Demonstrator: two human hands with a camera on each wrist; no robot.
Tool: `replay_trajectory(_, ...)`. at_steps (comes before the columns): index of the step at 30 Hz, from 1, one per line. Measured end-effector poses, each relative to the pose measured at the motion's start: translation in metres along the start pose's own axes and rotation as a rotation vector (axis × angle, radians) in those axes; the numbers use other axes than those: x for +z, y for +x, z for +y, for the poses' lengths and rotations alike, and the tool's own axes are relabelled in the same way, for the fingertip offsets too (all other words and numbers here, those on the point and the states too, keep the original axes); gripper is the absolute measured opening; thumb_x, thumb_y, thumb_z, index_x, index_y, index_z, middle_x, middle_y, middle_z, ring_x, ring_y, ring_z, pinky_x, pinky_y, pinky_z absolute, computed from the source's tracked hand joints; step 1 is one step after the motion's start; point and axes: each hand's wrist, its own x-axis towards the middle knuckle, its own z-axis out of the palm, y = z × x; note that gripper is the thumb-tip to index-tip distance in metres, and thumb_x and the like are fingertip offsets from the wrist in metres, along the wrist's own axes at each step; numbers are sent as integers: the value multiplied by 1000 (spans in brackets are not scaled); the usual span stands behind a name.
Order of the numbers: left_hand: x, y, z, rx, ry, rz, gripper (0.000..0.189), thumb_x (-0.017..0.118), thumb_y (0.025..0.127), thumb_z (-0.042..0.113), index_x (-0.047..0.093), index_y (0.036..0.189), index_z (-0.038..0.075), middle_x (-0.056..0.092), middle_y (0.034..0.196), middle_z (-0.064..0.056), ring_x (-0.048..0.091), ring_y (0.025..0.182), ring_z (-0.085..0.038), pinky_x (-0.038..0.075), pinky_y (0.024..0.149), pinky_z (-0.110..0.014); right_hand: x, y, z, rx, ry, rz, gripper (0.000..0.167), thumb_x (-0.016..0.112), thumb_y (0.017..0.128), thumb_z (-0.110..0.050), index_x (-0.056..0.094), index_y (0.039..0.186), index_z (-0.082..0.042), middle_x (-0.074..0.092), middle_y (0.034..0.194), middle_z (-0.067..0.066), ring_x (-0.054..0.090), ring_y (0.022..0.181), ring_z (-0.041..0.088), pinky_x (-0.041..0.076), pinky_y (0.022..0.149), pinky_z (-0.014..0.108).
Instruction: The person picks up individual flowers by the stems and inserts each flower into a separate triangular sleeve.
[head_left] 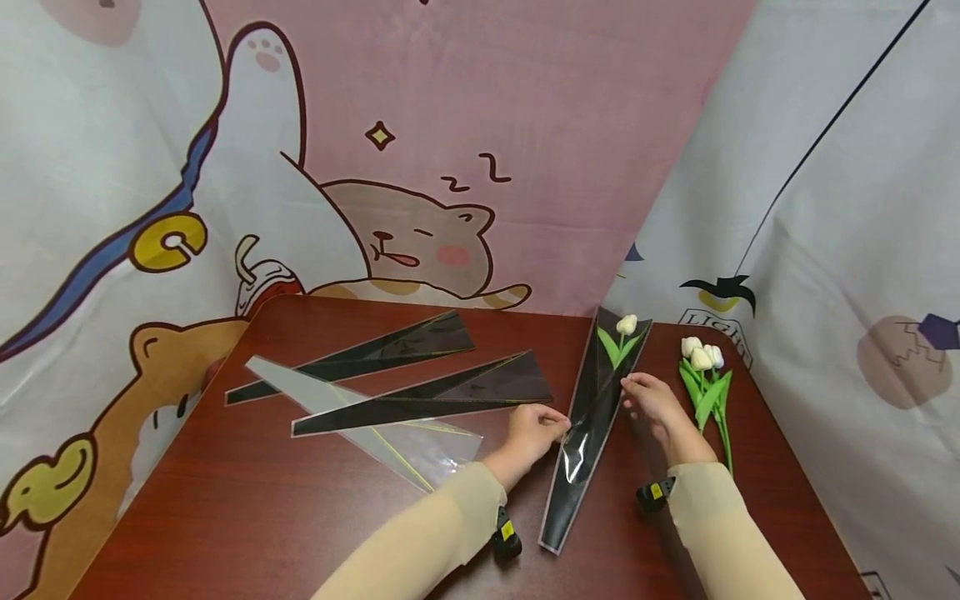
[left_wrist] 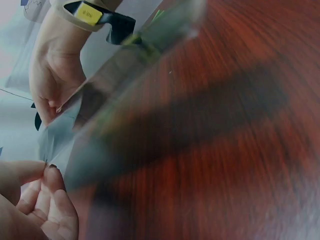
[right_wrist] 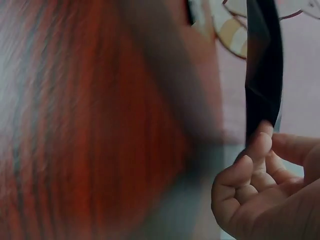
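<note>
My left hand point(head_left: 531, 435) and right hand point(head_left: 658, 408) pinch opposite edges of long tapered glossy black plastic sleeve point(head_left: 596, 418); white green-leaved tulip point(head_left: 626, 326) in wide end, toward tabletop's point(head_left: 225, 500) far edge. Step, judged: insertion. Next likely calls for steadying, settling tulip.

Left hand point(head_left: 531, 433) pinches left edge of black wrap sleeve point(head_left: 581, 462), right hand point(head_left: 660, 412) pinches its right edge; wide end points away from the person, one white tulip point(head_left: 627, 326) with green leaves at that end. White tulip bunch point(head_left: 702, 360) lies right of the right hand. On the left, near dark sleeve point(head_left: 457, 393) lies across clear sleeve point(head_left: 444, 454), far dark sleeve point(head_left: 397, 347) behind. Brown table point(head_left: 225, 517), cartoon cloth point(head_left: 570, 150) behind.
</note>
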Motion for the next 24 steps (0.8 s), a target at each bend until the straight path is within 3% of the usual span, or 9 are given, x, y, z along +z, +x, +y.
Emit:
replay_trajectory(5,10,-2,-1,-148,-57,17,7,72,80,7,74,76,2,68,62,-6,60,52,-7,45,49,-16,-6,10,13,90,-16,-69,13,47,100,-20,56,95,-12,58,75,-8,54,65,6,46,60,25)
replay_trajectory(9,15,-2,-2,-211,-61,20,6,71,79,5,74,73,4,67,60,-5,59,51,-8,44,49,-17,-11,15,19,141,-60,-75,14,49,99,-20,59,99,-12,61,74,-9,54,64,5,48,59,25)
replay_trajectory(15,20,-2,-1,-219,-21,-16,4,72,78,3,75,79,5,68,64,-2,61,56,-8,47,52,-18,-17,20,18,184,-179,-49,25,52,98,-21,62,111,-3,65,72,-9,54,67,9,46,63,28)
replay_trajectory(21,20,-1,5,-171,167,-17,5,73,73,5,76,72,10,66,60,2,53,56,-4,44,53,-17,-21,27,16,207,-240,-35,25,53,97,-21,67,106,-2,66,69,-8,52,68,12,45,64,29)
replay_trajectory(24,22,0,5,-153,217,-9,5,75,74,7,75,70,11,66,57,3,52,53,-3,43,53,-16,-21,31,16,206,-250,-23,24,54,96,-21,68,103,-3,66,68,-9,52,68,13,45,63,29)
